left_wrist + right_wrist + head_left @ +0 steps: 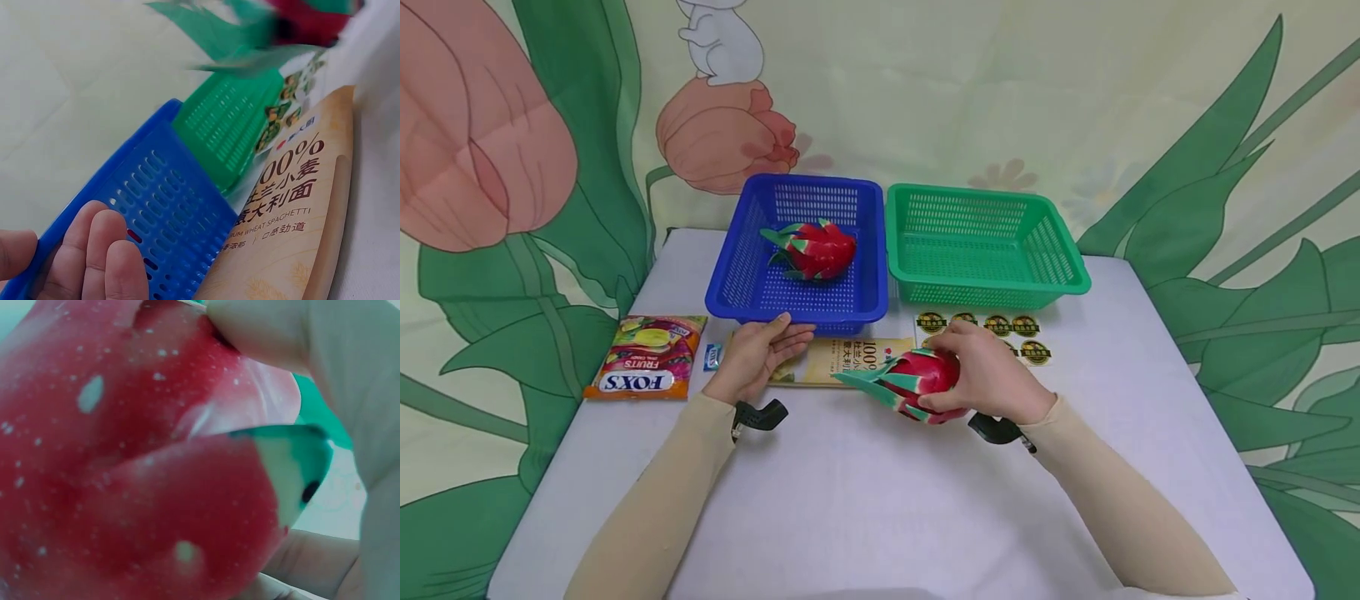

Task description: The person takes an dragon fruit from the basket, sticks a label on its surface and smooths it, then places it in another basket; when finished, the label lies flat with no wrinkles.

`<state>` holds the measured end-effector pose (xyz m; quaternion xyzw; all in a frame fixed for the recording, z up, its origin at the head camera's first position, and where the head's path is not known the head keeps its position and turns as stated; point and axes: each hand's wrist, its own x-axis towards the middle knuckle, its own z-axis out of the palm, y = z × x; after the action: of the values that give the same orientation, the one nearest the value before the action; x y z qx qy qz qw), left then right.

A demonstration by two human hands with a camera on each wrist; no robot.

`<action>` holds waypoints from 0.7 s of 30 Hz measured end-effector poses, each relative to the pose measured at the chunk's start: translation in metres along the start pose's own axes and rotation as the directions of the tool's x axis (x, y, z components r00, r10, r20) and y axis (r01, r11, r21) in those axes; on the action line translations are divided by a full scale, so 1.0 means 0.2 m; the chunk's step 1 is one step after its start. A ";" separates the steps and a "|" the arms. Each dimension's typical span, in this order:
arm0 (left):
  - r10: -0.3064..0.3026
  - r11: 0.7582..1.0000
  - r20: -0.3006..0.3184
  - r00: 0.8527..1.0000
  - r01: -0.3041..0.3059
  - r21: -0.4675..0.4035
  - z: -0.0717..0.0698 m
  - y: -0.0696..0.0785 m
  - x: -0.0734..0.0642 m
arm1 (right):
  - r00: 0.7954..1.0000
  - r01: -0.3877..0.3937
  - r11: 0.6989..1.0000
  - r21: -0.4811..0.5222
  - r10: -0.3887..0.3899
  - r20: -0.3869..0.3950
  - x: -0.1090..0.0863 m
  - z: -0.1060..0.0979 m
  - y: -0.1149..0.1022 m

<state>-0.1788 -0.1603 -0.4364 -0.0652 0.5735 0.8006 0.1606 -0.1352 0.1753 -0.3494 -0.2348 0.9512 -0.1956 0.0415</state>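
My right hand [988, 375] grips a red dragon fruit [928, 379] with green leafy tips, above the front of the spaghetti packet. Its red skin [125, 487] fills most of the right wrist view, with thumb and fingers on either side. At the blue basket [721, 292], my left hand [754, 354] holds the near rim, thumb over the edge and fingers [103, 250] against the outer wall. Inside that basket lies another dragon fruit [820, 250]. The green basket [988, 292] stands right beside the blue one.
On the white table, a tan spaghetti packet [827, 367] lies in front of the baskets. A sheet of round black-and-gold stickers [1036, 352] is at its right. To the left are a Fox's candy bag [647, 357] and a small blue-white sachet [712, 357].
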 end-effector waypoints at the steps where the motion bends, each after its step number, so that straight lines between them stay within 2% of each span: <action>1: 0.000 1.000 -0.001 1.000 0.000 0.000 0.00 0.00 0.00 | 1.000 -0.001 1.000 -0.007 0.001 0.010 -0.02 0.02 0.01; 10: 0.001 1.000 0.007 1.000 -0.001 -0.020 0.00 0.01 0.00 | 0.999 -0.014 0.999 -0.038 0.016 0.048 -0.13 0.16 0.05; 21: -0.003 1.000 -0.004 1.000 0.003 -0.027 0.00 0.00 0.00 | 0.995 0.031 0.999 -0.040 -0.027 0.097 -0.16 0.20 -0.02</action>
<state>-0.1792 -0.1606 -0.4366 -0.0698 0.5629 0.8079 0.1600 -0.0978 0.1735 -0.3853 -0.2585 0.9485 -0.1647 0.0798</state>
